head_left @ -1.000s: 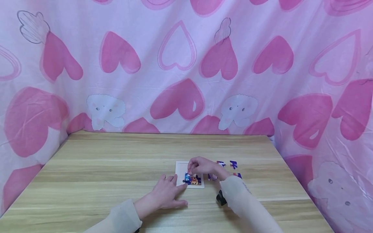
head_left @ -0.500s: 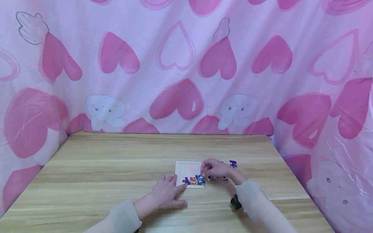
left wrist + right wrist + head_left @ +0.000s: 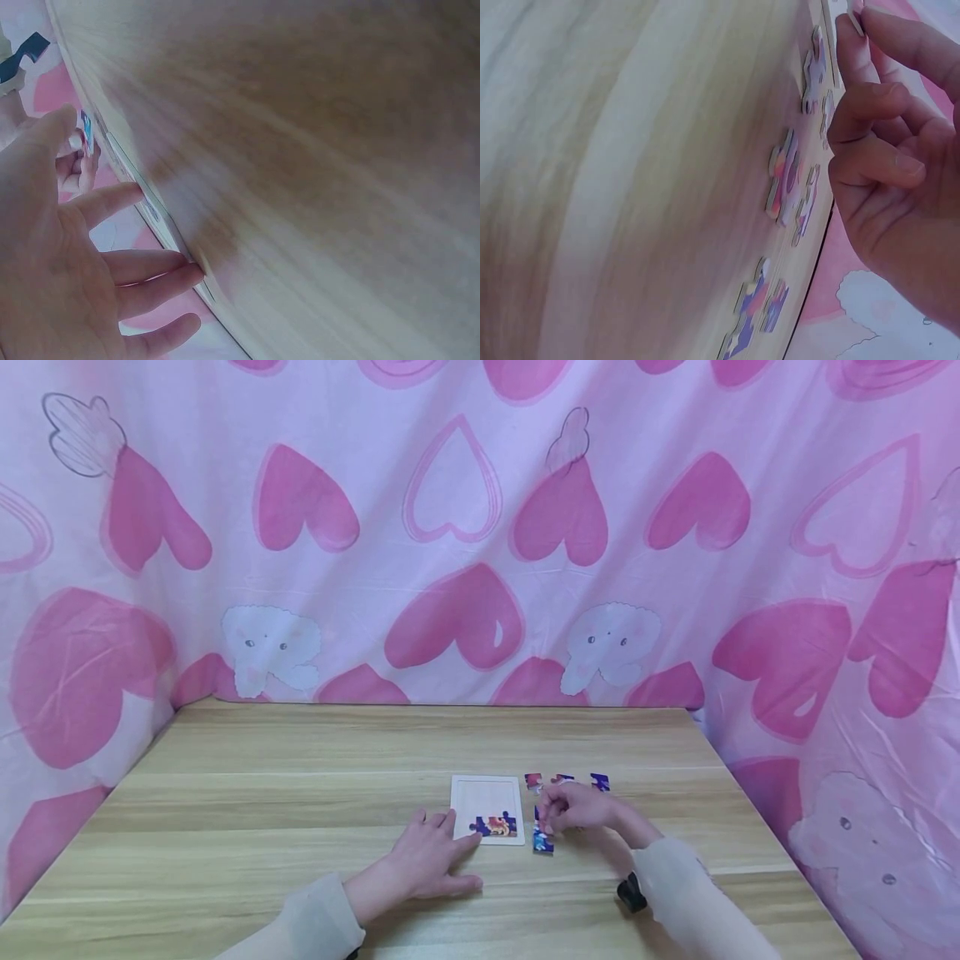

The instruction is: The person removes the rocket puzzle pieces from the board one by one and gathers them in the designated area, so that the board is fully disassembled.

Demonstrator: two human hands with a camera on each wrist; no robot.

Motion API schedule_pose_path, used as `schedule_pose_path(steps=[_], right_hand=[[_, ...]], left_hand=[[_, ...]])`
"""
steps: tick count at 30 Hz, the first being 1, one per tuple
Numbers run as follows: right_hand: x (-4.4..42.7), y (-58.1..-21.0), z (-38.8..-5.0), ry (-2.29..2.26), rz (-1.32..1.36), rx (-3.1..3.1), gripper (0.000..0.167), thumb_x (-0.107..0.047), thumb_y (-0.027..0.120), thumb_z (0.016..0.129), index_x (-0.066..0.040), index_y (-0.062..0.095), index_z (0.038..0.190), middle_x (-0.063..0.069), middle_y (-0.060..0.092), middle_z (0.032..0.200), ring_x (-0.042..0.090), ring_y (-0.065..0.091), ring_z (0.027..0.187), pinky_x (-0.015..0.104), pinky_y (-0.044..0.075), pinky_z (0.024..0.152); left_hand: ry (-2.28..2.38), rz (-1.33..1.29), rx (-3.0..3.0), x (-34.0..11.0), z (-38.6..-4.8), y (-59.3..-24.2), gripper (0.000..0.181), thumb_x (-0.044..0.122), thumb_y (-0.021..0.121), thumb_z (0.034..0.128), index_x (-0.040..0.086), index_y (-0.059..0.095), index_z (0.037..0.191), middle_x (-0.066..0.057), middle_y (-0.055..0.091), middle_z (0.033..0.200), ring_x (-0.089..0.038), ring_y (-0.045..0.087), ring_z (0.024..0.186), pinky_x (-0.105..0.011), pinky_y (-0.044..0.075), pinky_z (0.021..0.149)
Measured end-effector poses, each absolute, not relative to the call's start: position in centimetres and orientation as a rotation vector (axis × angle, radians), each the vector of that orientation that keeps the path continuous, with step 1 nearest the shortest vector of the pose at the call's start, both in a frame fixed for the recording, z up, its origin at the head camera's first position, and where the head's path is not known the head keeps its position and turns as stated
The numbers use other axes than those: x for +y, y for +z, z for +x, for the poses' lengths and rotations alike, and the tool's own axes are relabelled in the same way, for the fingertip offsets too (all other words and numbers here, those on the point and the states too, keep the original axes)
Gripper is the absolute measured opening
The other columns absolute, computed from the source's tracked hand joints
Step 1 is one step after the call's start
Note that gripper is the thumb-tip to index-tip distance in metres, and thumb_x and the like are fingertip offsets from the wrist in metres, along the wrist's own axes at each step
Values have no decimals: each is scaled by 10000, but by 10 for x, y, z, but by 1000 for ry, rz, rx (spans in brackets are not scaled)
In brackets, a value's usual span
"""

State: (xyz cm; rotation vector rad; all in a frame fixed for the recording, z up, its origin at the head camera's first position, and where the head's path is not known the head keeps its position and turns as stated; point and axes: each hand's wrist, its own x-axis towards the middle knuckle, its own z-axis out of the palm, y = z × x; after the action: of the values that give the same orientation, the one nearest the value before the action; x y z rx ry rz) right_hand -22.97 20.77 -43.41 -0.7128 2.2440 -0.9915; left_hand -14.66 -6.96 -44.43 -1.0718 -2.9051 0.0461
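A white puzzle board (image 3: 467, 793) lies on the table, with several joined orange and purple puzzle pieces (image 3: 495, 825) along its near edge. My left hand (image 3: 429, 858) rests at the board's left side, fingers extended; in the left wrist view its fingertips (image 3: 196, 271) touch the board's edge. My right hand (image 3: 576, 806) is just right of the board and pinches a blue puzzle piece (image 3: 543, 843) between thumb and fingers. The left wrist view shows this blue piece (image 3: 88, 131) raised above the table. Only a sliver of the piece (image 3: 857, 21) appears in the right wrist view.
Loose puzzle pieces lie right of the board, among them a red-and-purple piece (image 3: 533, 782) and a purple piece (image 3: 600, 782). Several loose pieces (image 3: 786, 176) show in the right wrist view. A pink heart-patterned curtain (image 3: 450, 610) hangs behind the wooden table (image 3: 300, 777).
My right hand has carried the blue piece from above the joined pieces to the board's right corner, then off past its right edge. My left hand has stayed in place.
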Motion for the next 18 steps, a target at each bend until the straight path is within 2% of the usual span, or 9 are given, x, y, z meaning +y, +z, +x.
schedule_pose_path(steps=[6, 9, 18], right_hand=[[212, -434, -226, -989, -709, 2198, 163, 29, 614, 742, -41, 574, 883, 22, 615, 814, 182, 568, 742, 303, 447, 683], [213, -434, -225, -1006, -695, 2166, 166, 50, 602, 736, -27, 574, 880, 41, 617, 817, 194, 569, 742, 307, 448, 691], [210, -434, -225, -946, -710, 2267, 137, -3, 617, 760, -55, 572, 879, 25, 559, 783, 158, 481, 688, 293, 403, 621]], left_hand=[[53, -1068, -2893, -70, -146, -445, 660, 698, 370, 765, 263, 523, 1237, -222, 491, 1193, -340, 478, 1064, -537, 349, 853], [55, -1068, -2886, -70, -146, -446, 659, 698, 368, 766, 264, 524, 1237, -221, 493, 1191, -339, 482, 1059, -538, 351, 849], [50, -1066, -2904, -70, -146, -445, 658, 695, 371, 768, 263, 522, 1240, -218, 487, 1202, -339, 470, 1075, -540, 342, 857]])
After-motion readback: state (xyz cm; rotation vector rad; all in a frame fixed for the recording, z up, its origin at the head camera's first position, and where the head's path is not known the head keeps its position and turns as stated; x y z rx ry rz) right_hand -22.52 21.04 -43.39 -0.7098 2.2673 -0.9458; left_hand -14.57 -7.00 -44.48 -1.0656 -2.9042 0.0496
